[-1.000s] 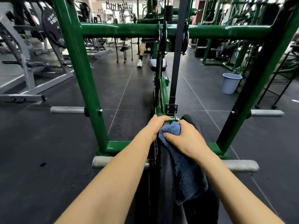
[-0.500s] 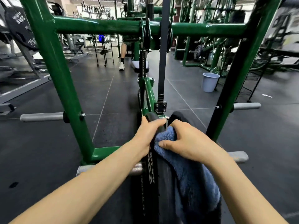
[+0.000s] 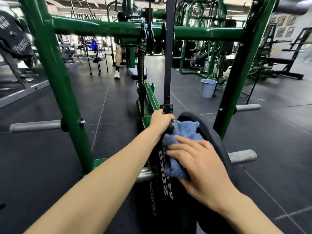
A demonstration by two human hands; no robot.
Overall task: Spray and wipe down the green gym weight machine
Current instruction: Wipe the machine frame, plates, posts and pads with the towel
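The green weight machine [image 3: 55, 81] fills the view, with its crossbar [image 3: 101, 28] overhead and its central green arm [image 3: 149, 98] running away from me. Two black weight plates stand on edge in front of me, a 20 kg plate [image 3: 162, 191] and one to its right [image 3: 212, 132]. My left hand [image 3: 161, 121] grips the top edge of the 20 kg plate, just below the black strap's bracket [image 3: 166, 108]. A blue cloth [image 3: 185, 130] lies bunched between the plates. My right hand [image 3: 199, 162] presses it against the plate with fingers stretched flat.
Grey pegs stick out of the frame at left [image 3: 33, 125], right [image 3: 248, 107] and near right [image 3: 243, 156]. A pale bucket [image 3: 208, 88] stands on the dark floor beyond. A person's leg [image 3: 118, 65] and several other machines are farther back.
My right hand has slid down the plate toward me with the cloth, and its fingers have flattened out. My left hand stays on the plate's top edge.
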